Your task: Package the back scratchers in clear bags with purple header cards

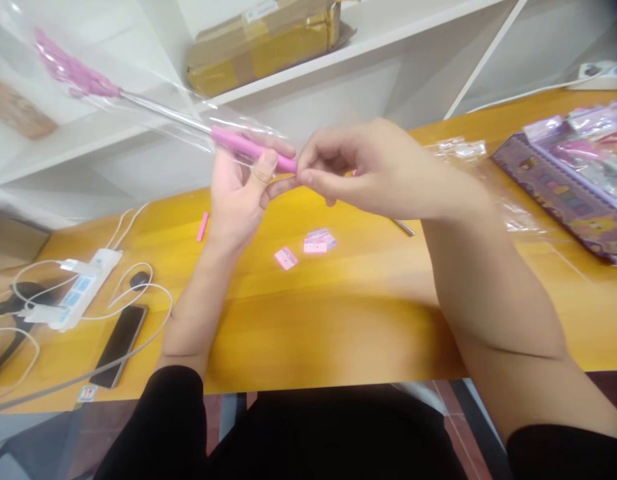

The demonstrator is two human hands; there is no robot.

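A long wand with a pink handle (251, 149), a thin metal shaft (166, 115) and a pink head (76, 70) slants up to the left above the table. Clear plastic wrap surrounds its head and shaft; its exact kind I cannot tell. My left hand (241, 183) is closed around the handle, thumb on top. At the handle's lower end, my right hand (356, 160) pinches with thumb and fingertips. Below on the table lie several small pink printed cards (316, 245) and a short pink stick (202, 227).
The wooden table (308, 320) carries a power strip (86, 287) with white cables and a phone (119, 347) at left. At right are clear plastic bags (458, 150), a metal rod (404, 227) and a purple box (558, 193) of wrapped items. A carton (268, 50) rests on the shelf.
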